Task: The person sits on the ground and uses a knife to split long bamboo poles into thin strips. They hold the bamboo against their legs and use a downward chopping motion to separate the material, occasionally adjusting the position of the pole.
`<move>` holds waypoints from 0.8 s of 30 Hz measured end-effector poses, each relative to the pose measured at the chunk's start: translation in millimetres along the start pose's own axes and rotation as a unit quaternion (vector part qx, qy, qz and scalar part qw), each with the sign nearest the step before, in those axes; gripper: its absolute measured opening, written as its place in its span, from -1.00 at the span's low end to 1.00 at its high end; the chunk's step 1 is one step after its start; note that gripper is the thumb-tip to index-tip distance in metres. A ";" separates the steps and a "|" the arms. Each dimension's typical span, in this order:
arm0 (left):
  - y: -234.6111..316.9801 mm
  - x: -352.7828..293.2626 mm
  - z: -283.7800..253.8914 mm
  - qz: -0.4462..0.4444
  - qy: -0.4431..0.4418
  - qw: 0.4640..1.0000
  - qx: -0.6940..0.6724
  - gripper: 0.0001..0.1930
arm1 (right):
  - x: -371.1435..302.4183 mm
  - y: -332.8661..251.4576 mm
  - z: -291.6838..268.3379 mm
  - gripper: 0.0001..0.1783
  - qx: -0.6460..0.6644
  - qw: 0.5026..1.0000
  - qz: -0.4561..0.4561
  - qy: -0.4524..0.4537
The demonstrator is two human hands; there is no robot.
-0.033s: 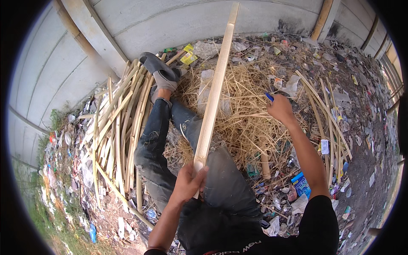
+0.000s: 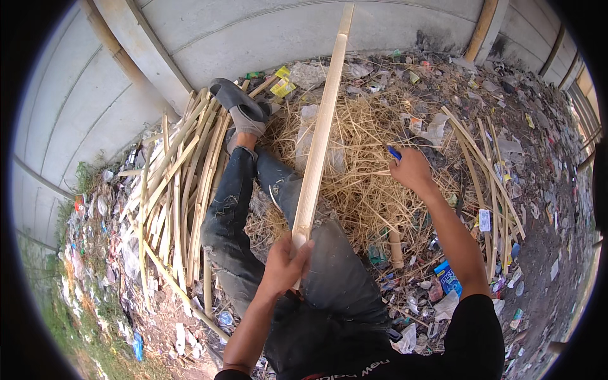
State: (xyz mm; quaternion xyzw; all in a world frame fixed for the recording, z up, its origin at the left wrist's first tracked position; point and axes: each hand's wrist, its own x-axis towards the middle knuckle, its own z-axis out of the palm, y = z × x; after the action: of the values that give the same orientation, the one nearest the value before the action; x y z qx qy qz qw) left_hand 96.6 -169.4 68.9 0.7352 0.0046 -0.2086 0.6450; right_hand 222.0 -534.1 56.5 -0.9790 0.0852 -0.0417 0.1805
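Note:
My left hand (image 2: pixel 286 263) is closed round the near end of a long split bamboo strip (image 2: pixel 322 130). The pale strip rises over my thigh and points away toward the wall, its far end thin. Off to the right, my right hand (image 2: pixel 411 168) is closed on a tool with a blue handle (image 2: pixel 394 152), whose end sticks out past the fingers. What the rest of that tool looks like I cannot make out. Beneath and around the right hand lies a heap of thin bamboo shavings (image 2: pixel 361 183), apart from the strip.
A pile of bamboo strips (image 2: pixel 180 190) lies at the left, beside my leg and grey sandal (image 2: pixel 237 101). More strips (image 2: pixel 487 177) lie at the right. Litter and plastic scraps cover the ground. A grey panel wall (image 2: pixel 253 31) closes off the far side.
My right hand has shifted slightly left and nearer with the blue-handled tool. My left hand and the bamboo strip have barely moved.

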 end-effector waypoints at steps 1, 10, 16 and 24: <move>4.7 9.4 3.9 0.011 0.017 1.000 0.019 -0.76 | -17.1 -32.1 0.7 -0.77 0.024 0.999 -0.009 -0.022; 22.2 55.3 46.2 0.107 0.067 0.990 0.068 -0.77 | -72.5 -102.5 43.3 -0.84 0.041 0.984 -0.152 -0.086; -16.2 63.9 44.4 0.152 0.126 0.965 0.170 -0.75 | -43.7 -103.7 65.8 -0.82 0.015 0.987 -0.150 -0.050; 0.4 4.7 48.2 0.012 0.041 0.990 0.134 -0.73 | 47.7 -72.1 65.6 -0.78 -0.014 0.998 -0.024 -0.047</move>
State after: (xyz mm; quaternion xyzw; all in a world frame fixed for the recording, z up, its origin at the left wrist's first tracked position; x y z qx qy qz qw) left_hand 86.4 -216.5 63.9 0.8228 -0.0057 -0.1693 0.5425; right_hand 287.2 -453.7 23.9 -0.9841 0.0534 0.0017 0.1695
